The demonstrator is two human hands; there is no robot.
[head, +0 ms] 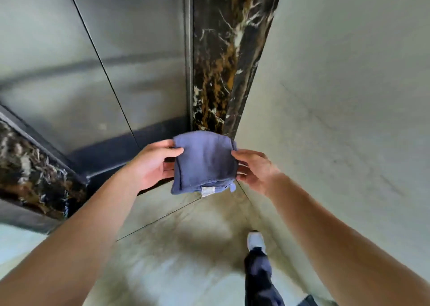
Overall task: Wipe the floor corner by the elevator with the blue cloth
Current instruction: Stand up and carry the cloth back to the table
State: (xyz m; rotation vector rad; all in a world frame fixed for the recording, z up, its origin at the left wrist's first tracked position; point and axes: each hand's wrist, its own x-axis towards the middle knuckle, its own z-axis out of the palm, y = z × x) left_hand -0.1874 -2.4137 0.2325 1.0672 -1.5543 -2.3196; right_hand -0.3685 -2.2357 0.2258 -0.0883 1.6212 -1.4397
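blue cloth (206,163) folded square, white tag at its lower edge, held in the air before the elevator (93,73) corner; our left hand (151,166) and right hand (256,168) pinch its sides.

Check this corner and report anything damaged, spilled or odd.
Nothing stands out. Both hands, left and right, hold the folded cloth up above the floor. The floor shows only dull smudges; no spill or damage.
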